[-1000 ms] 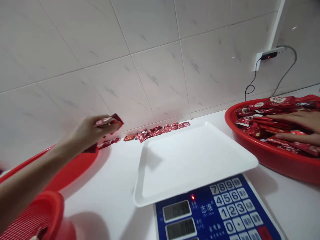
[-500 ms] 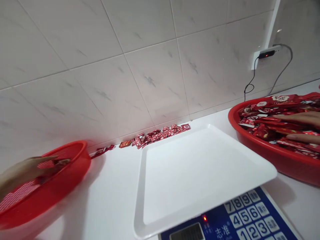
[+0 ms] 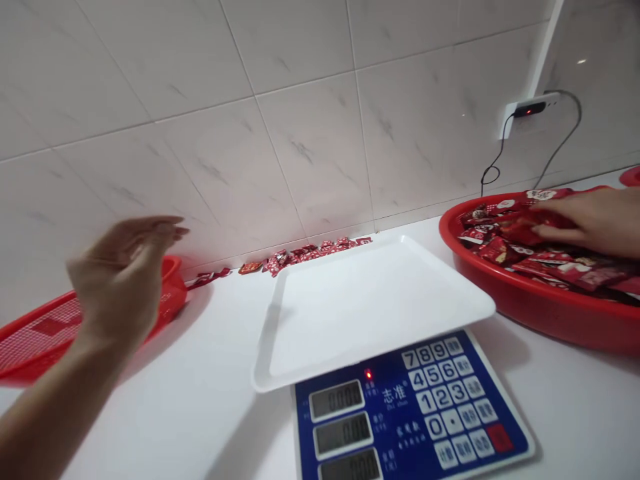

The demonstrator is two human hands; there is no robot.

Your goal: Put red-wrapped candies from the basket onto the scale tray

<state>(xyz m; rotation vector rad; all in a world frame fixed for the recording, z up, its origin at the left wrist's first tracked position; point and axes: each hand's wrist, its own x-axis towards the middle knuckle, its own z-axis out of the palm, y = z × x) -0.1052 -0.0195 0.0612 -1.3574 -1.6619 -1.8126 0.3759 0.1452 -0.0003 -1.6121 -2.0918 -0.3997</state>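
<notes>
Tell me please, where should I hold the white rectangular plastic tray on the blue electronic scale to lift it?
Take the white plastic tray by its raised lip on the left and right sides, coming from above with both hands. The lip runs around a shallow, flat base, so it probably gives the best edge to pinch, and lifting straight up should clear the blue electronic scale.

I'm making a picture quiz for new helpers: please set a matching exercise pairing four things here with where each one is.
Things:
1. White plastic tray
2. Round red plastic basin
3. Red mesh basket
4. Line of small red-wrapped packets

Places:
A. Along the base of the tiled wall
B. On the blue digital scale
C. Under the right hand
D. Behind the raised left hand

Pairs: 1-B, 2-C, 3-D, 4-A
</notes>
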